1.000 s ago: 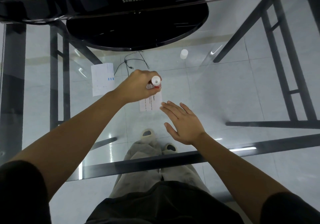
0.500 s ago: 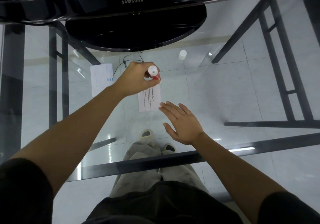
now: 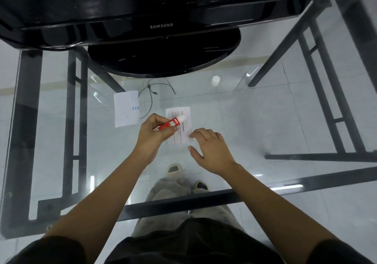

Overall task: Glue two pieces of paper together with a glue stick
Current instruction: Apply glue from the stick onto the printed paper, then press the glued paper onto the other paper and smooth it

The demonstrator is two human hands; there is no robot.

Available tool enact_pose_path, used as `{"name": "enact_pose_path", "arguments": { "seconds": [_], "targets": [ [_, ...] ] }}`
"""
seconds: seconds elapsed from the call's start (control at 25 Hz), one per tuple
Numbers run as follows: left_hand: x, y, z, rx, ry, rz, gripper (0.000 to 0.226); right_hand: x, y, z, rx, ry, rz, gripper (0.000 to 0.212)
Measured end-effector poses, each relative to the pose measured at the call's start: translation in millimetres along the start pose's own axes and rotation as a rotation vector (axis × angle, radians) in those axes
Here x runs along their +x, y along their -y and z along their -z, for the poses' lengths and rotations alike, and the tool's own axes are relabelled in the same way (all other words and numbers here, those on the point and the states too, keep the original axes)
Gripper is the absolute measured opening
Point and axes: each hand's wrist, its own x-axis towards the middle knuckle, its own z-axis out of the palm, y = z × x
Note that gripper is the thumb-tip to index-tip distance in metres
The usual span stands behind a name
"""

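Left hand (image 3: 153, 134), fist closed round the red glue stick (image 3: 170, 124), has swung it from upright to slanted across the printed slip (image 3: 179, 127); open right hand (image 3: 210, 148) pins its corner – gluing looks underway, second paper (image 3: 126, 108) waiting aside

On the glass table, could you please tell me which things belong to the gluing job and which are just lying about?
Part of the job:
- glue stick, held in the left hand
- printed paper, steadied by the right hand
- second paper
- white cap, probably the stick's

Lying about:
- monitor
- black cable
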Motion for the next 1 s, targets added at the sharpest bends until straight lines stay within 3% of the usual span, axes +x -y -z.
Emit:
{"name": "enact_pose_path", "arguments": {
  "seconds": [0.12,0.24,0.36,0.52,1.0],
  "targets": [
    [15.1,-9.8,-0.9,0.151,-0.023,-0.058,0.025,8.5,-3.0,7.5,0.067,-0.155,-0.027,0.033],
    [37.8,-28.4,-13.1,0.214,0.014,-0.129,0.012,23.3,-22.3,14.2,0.005,-0.259,-0.146,0.042],
    [63.9,-41.1,-33.3,0.378,0.037,-0.224,0.033,42.4,-45.4,19.5,-0.11,-0.143,-0.316,0.059],
    [87.6,-51.6,-56.1,0.487,0.039,-0.328,0.03,54.1,-59.0,14.6,-0.241,-0.029,-0.424,0.072],
    [114.4,-48.5,-78.0,0.509,0.11,-0.481,0.031,55.6,-59.3,4.5,-0.274,-0.088,-0.442,0.07]
  ]
}}
